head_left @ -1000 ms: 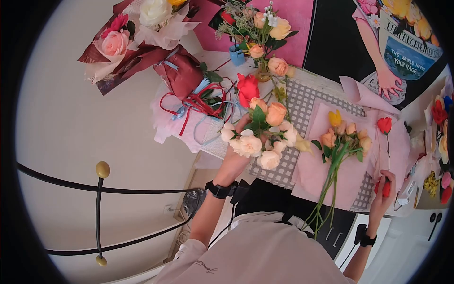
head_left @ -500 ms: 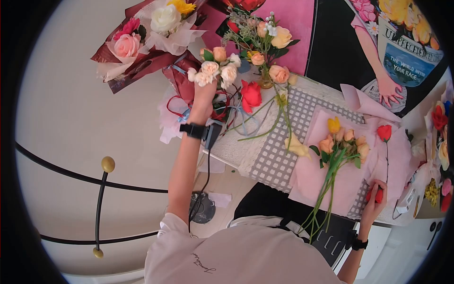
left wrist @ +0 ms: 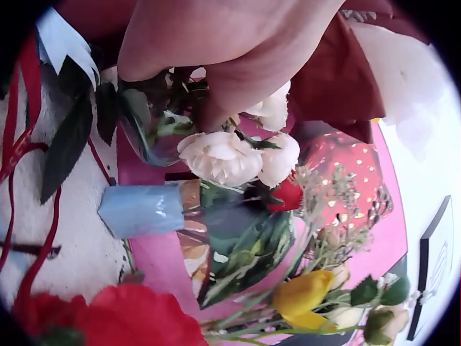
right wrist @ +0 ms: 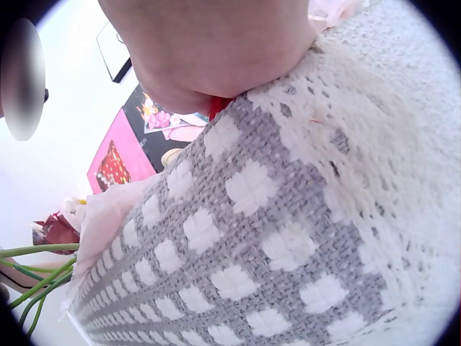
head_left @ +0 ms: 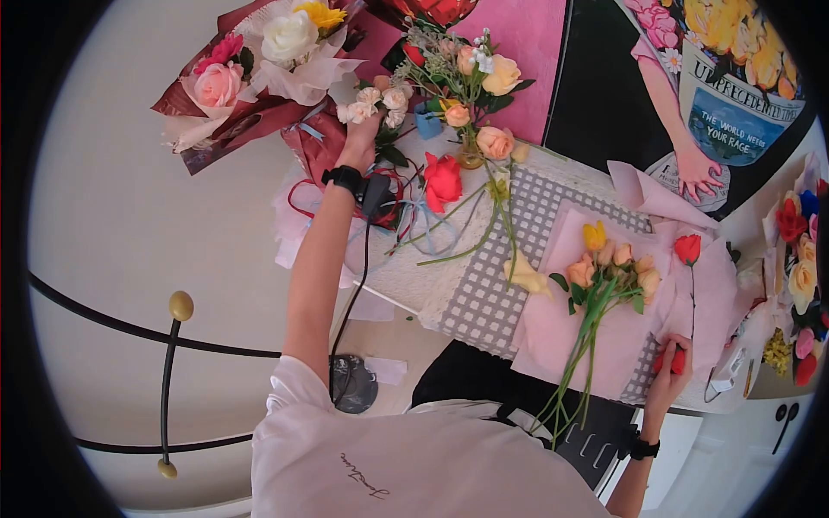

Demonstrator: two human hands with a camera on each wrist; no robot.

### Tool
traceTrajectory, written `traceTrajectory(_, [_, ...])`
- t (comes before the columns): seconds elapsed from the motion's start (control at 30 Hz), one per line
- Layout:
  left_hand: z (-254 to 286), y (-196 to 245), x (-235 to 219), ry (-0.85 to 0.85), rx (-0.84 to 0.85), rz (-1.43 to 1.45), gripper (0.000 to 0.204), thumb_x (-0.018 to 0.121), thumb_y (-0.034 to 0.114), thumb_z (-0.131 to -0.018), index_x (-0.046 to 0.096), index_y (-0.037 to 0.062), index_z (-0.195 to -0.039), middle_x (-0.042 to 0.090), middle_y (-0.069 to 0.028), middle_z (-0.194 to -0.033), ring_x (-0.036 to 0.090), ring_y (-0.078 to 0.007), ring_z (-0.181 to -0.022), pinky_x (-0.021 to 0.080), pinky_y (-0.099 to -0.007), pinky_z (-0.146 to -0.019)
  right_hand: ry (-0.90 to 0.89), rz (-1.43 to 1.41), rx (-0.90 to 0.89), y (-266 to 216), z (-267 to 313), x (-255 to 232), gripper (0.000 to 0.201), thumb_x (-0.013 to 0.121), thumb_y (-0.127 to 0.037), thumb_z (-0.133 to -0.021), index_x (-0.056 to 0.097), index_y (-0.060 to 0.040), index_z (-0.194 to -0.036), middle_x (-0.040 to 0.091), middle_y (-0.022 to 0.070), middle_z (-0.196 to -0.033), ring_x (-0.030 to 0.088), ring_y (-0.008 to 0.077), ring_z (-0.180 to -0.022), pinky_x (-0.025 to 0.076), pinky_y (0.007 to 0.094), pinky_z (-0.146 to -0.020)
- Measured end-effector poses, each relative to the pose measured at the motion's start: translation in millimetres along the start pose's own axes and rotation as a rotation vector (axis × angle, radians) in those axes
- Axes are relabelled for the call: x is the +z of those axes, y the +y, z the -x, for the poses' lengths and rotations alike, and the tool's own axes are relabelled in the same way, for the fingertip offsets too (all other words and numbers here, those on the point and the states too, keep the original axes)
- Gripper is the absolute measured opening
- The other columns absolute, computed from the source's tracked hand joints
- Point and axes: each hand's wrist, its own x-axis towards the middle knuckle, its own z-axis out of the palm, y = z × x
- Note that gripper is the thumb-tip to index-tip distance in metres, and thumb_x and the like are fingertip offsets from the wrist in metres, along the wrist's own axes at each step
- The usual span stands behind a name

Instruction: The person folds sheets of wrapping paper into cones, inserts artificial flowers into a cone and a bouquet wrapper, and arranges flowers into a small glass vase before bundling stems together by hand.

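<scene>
A: Head view first: where is your left hand?

B: Your left arm stretches out to the far left part of the worktop. The grip is closed round the stems of a bunch of small cream roses, held up with the blooms away from you, beside the blue pot and the wrapped bouquet.

A: Does your left wrist view agree?

B: Yes. Your fingers curl round the stems just above the cream blooms, and the blue pot lies right below them. A red rose fills the lower edge, and a yellow bud sits at lower right.

A: And your right hand?

B: It rests at the near right edge of the worktop, on the pink wrapping paper. The grip is wrapped round a small red object; you cannot tell what it is. From the right wrist view you see only the hand pressed to the grey checked cloth, with a sliver of red under it.

A: What lies between your hands?

B: A bunch of peach and yellow flowers lies on the pink paper, stems towards you. A single red tulip lies just to its right, and a loose red rose lies near your left wrist, by the red ribbon.
</scene>
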Motion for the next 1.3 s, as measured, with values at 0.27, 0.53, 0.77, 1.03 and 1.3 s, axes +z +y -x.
traceTrajectory(0.27, [-23, -21, 12, 0.068, 0.036, -0.316, 0.048, 0.071, 0.006, -0.096, 0.055, -0.0008, -0.141, 0.064, -0.0082, -0.138, 0.059, -0.0214, -0.125, 0.046, -0.0326, -0.104, 0.045, 0.005, -0.017, 0, -1, 4, 0.013, 0.056, -0.012, -0.108, 0.064, -0.0019, -0.106, 0.062, 0.0011, -0.093, 0.052, 0.0093, -0.077, 0.043, 0.0235, -0.07])
traceTrajectory(0.53, [-52, -63, -4, 0.152, 0.154, -0.445, 0.043, 0.077, 0.012, -0.093, 0.063, -0.0004, -0.131, 0.069, -0.0072, -0.126, 0.063, -0.0191, -0.112, 0.049, -0.0342, -0.094, 0.046, 0.024, 0.005, 1, -1, 4, 0.012, 0.055, -0.007, -0.107, 0.063, 0.001, -0.104, 0.061, 0.0027, -0.096, 0.052, 0.0113, -0.081, 0.043, 0.025, -0.072])
traceTrajectory(0.77, [-30, -34, 1, -0.123, 0.098, -0.7, 0.051, 0.084, 0.007, -0.084, 0.066, 0.0033, -0.131, 0.071, -0.0043, -0.122, 0.065, -0.0184, -0.11, 0.052, -0.0342, -0.095, 0.042, 0.028, -0.017, 4, -1, 4, 0.011, 0.055, -0.007, -0.108, 0.063, 0.0014, -0.104, 0.061, 0.0034, -0.096, 0.053, 0.0124, -0.082, 0.044, 0.0254, -0.073])
traceTrajectory(1.03, [-21, -28, -3, -0.193, 0.214, -0.824, 0.057, 0.087, 0.004, -0.076, 0.065, 0.004, -0.129, 0.069, -0.0046, -0.123, 0.065, -0.0198, -0.111, 0.052, -0.0338, -0.099, 0.036, 0.015, -0.027, 4, 0, 4, 0.011, 0.055, -0.007, -0.108, 0.063, 0.0007, -0.104, 0.061, 0.0031, -0.094, 0.052, 0.0113, -0.079, 0.043, 0.025, -0.07])
traceTrajectory(1.3, [22, -2, 19, 0.154, 0.165, -0.668, 0.115, 0.093, 0.011, -0.063, 0.022, -0.0095, -0.151, 0.053, -0.0267, -0.14, 0.057, -0.0365, -0.13, 0.047, -0.0388, -0.112, 0.041, 0.013, -0.077, 0, 0, 6, 0.012, 0.056, -0.009, -0.108, 0.063, 0.0, -0.105, 0.06, 0.002, -0.092, 0.051, 0.0101, -0.077, 0.042, 0.0241, -0.068])
